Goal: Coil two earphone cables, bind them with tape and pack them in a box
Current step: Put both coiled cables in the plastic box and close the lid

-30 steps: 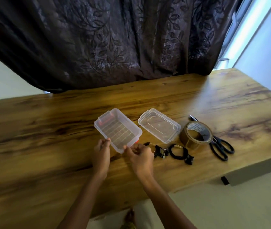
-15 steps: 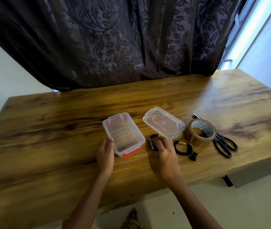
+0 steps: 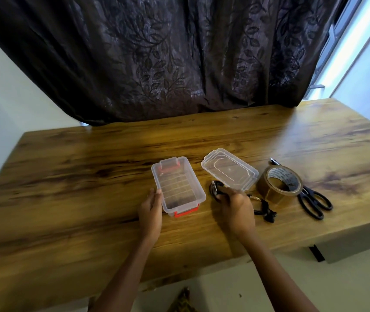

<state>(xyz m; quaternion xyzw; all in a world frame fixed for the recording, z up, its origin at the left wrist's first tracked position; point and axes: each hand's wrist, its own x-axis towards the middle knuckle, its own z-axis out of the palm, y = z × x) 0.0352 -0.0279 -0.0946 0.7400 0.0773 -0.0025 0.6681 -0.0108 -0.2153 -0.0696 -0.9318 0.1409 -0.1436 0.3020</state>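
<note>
A clear plastic box (image 3: 157,176) with red latches stands open on the wooden table (image 3: 66,210). My left hand (image 3: 151,210) holds its left wall, thumb on the rim. The clear lid (image 3: 230,172) lies to the box's right. Just in front of the lid, my right hand (image 3: 235,208) grips one coiled black earphone cable (image 3: 216,190) by its near side. The second coiled black earphone cable (image 3: 264,211) lies on the table right of that hand, partly hidden by it.
A roll of brown tape (image 3: 279,188) stands right of the lid, with black scissors (image 3: 314,202) beyond it and a pen tip (image 3: 274,161) behind. A dark leaf-patterned curtain (image 3: 168,64) hangs behind the table. The table's front edge runs close below my wrists.
My right hand left the box's front, moved right and closed on the first coiled cable. My left hand stays at the box, which has turned a little.
</note>
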